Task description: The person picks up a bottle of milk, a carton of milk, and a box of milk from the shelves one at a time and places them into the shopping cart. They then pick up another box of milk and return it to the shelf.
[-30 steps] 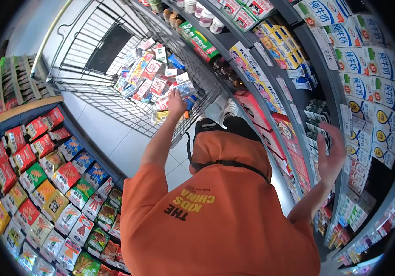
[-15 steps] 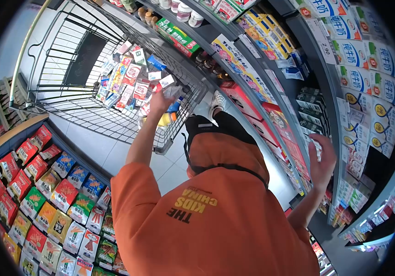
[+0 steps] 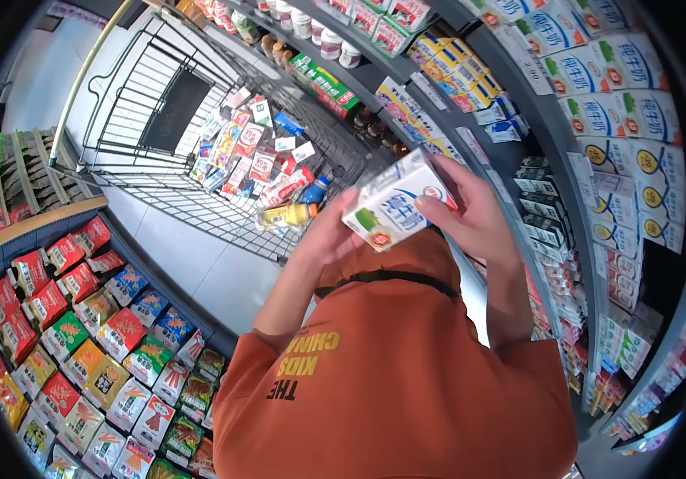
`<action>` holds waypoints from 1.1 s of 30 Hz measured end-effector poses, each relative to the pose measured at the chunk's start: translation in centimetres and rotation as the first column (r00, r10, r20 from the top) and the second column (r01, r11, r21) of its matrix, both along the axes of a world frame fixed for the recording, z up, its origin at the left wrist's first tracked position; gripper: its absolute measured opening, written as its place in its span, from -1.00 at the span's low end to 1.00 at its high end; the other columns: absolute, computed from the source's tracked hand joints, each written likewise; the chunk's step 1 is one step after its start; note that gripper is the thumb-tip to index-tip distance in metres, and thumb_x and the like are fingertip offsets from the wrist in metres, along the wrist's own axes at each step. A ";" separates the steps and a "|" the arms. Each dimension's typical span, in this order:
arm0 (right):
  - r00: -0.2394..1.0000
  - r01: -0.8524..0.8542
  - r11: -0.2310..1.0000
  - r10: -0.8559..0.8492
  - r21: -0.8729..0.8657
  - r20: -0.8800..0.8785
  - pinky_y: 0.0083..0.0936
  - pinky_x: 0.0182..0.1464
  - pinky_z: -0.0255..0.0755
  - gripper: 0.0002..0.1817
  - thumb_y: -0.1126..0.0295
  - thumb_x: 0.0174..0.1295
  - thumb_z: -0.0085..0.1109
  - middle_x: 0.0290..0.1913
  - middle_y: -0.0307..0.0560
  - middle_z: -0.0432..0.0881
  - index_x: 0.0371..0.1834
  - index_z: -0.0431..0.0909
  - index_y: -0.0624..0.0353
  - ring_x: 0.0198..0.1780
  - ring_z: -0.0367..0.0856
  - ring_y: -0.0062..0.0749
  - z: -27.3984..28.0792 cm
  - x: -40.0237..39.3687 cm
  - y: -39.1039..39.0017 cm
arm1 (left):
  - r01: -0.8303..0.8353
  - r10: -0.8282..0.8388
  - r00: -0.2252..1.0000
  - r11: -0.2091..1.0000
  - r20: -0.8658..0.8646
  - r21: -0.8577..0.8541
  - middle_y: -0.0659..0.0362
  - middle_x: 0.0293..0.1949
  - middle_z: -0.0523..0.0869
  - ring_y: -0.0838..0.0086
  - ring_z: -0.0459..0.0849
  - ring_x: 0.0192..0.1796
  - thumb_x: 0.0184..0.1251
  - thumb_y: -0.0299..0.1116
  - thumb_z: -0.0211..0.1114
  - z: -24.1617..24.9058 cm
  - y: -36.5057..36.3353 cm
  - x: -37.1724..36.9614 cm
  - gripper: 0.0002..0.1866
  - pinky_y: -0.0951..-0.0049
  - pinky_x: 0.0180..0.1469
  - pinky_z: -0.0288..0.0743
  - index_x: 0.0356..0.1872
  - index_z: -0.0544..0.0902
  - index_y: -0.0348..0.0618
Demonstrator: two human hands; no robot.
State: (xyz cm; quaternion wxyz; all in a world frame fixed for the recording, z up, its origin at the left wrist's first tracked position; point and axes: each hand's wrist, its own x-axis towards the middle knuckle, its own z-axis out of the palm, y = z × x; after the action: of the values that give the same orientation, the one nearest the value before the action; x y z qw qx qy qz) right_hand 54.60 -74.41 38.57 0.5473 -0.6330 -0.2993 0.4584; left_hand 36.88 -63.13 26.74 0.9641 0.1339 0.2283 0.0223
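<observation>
A white milk carton (image 3: 400,203) with blue lettering and a green patch is held tilted in front of my chest. My right hand (image 3: 474,211) wraps its right end, thumb across the front face. At the opposite end my left hand (image 3: 332,227) grips the lower left corner; some of its fingers are hidden behind the carton. Just beyond my left hand is the wire shopping cart (image 3: 159,188), with several packaged goods inside. Among them lie a yellow bottle (image 3: 287,215) and a blue bottle (image 3: 316,191).
On the right, shelves hold stacked milk cartons (image 3: 598,68) and a group of dark boxes (image 3: 542,207). A display of colourful snack bags (image 3: 91,327) stands at the lower left. White jars (image 3: 331,44) line the upper shelf.
My left hand has come out of the cart and back toward my body. My right hand has moved in from the shelf side. The milk carton is now between both hands.
</observation>
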 end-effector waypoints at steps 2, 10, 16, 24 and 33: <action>0.998 -0.003 0.997 -0.001 -0.074 -0.055 -0.59 0.08 0.46 -0.52 0.43 0.26 0.33 0.01 -0.10 0.64 0.20 0.46 0.41 0.02 0.56 -0.61 1.0 0.9 -0.4 | 0.061 -0.060 0.996 0.998 0.064 -0.026 -0.04 0.18 0.60 0.15 0.67 0.10 0.52 0.18 -0.09 0.4 -0.3 1.1 -0.30 0.14 -0.05 0.68 0.38 0.32 -0.23; 0.990 0.102 0.994 -0.106 -0.042 -0.095 -0.63 -0.02 0.46 -0.60 0.39 0.25 0.37 -0.12 -0.25 0.58 0.09 0.54 0.34 -0.06 0.52 -0.67 0.0 2.9 -3.6 | 0.255 -0.263 0.963 0.958 0.051 0.130 -0.03 0.25 0.55 0.21 0.60 0.23 0.55 0.17 -0.15 2.5 -0.4 4.0 -0.30 0.15 0.14 0.58 0.41 0.28 -0.25; 0.871 0.176 0.983 -0.133 -0.047 0.472 -0.61 -0.12 0.49 -0.45 0.34 0.12 0.48 -0.21 -0.12 0.68 0.13 0.53 0.39 -0.19 0.56 -0.63 1.9 5.3 -5.5 | 0.326 -0.353 0.931 0.917 0.088 0.229 0.01 0.10 0.64 0.30 0.64 0.10 0.52 0.12 -0.01 2.2 -0.5 6.2 -0.32 0.30 0.17 0.51 0.34 0.38 -0.32; 0.232 0.362 0.846 -0.489 0.391 0.841 -0.46 -0.11 0.54 -0.46 0.31 0.10 0.47 -0.12 0.09 0.71 0.12 0.57 0.30 -0.18 0.70 -0.34 10.9 10.6 -3.3 | 0.330 -0.376 0.926 0.860 0.045 0.388 0.07 -0.01 0.67 0.42 0.64 0.03 0.54 -0.12 0.08 2.3 -0.9 6.5 -0.50 0.42 0.13 0.48 0.30 0.43 -0.29; -0.167 0.243 0.913 -0.293 0.328 0.941 -0.31 -0.04 0.53 -0.57 0.27 0.19 0.37 0.01 0.03 0.62 0.07 0.62 0.26 -0.11 0.65 -0.12 8.1 16.9 4.1 | 0.261 -0.280 0.960 0.896 0.001 0.360 0.08 -0.04 0.68 0.43 0.65 0.01 0.54 -0.23 0.07 -0.1 -1.5 4.5 -0.57 0.45 0.11 0.49 0.27 0.46 -0.29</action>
State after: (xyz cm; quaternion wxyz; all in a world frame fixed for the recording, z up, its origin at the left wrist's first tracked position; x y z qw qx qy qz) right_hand 71.55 -70.32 46.68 0.2390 -0.7981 -0.4718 -0.2886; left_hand 41.33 -64.67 26.65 0.9230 0.3363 0.1743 -0.0672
